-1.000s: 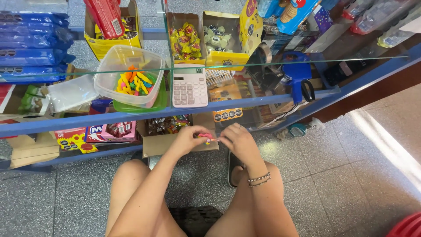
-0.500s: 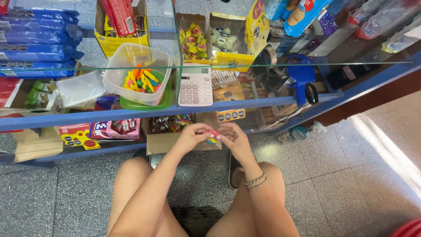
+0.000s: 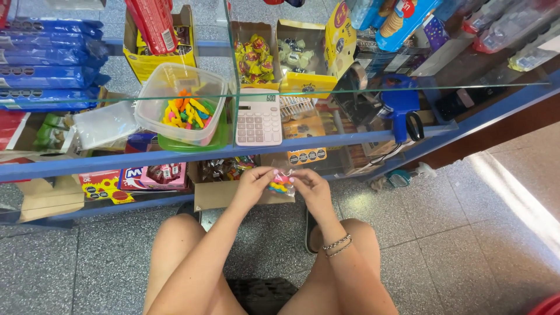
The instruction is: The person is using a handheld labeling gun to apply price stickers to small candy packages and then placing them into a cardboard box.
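Hands meet just below the white calculator (image 3: 259, 120): left hand (image 3: 252, 185) and right hand (image 3: 310, 188) both pinch, fingers closed, a small clear bag of colourful gummy candies (image 3: 280, 185) between them. Its long axis runs roughly left to right. Left of the calculator stands a clear tub of gummies (image 3: 182, 111).

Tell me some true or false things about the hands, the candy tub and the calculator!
1. Both hands, left hand and right hand, hold one small clear bag of colourful candy. True.
2. The clear tub of colourful candy sits on the floor. False: it sits on the glass counter.
3. A white calculator lies right of the tub. True.
4. The bracelet is on the left wrist. False: it is on the right.
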